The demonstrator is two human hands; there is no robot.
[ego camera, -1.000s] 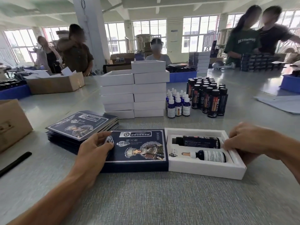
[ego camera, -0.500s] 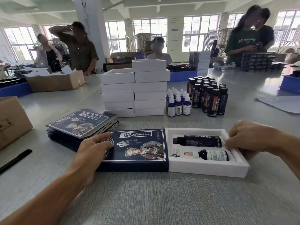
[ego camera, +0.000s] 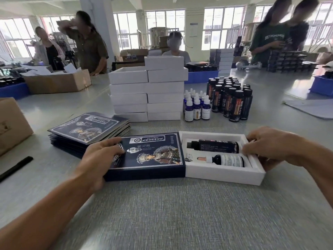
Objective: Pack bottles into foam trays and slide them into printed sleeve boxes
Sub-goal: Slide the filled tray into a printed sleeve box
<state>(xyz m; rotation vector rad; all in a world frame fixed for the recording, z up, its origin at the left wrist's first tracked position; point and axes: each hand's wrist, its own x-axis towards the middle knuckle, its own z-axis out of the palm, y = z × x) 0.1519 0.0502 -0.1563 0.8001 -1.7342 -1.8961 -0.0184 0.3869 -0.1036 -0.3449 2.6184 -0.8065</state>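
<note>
On table, foam tray (ego camera: 223, 175) lengthwise left-right, entering sleeve (ego camera: 147, 156)

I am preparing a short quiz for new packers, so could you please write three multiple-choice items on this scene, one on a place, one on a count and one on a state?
1. Where do the flat printed sleeves lie?
A. Left of the white box stack
B. On the cardboard box
C. Right of the standing bottles

2. How many bottles lie in the foam tray?
A. One
B. Two
C. Four

3. How far is the tray in the sleeve box?
A. Fully inside
C. Wholly apart
B. Its left end at the sleeve's mouth, most of it outside

Answers: 1 A, the pile sits left of the stack. 2 B, a black bottle and a dropper bottle. 3 B, both bottles show; the left hand holds the sleeve, the right hand grips the tray's end.
</note>
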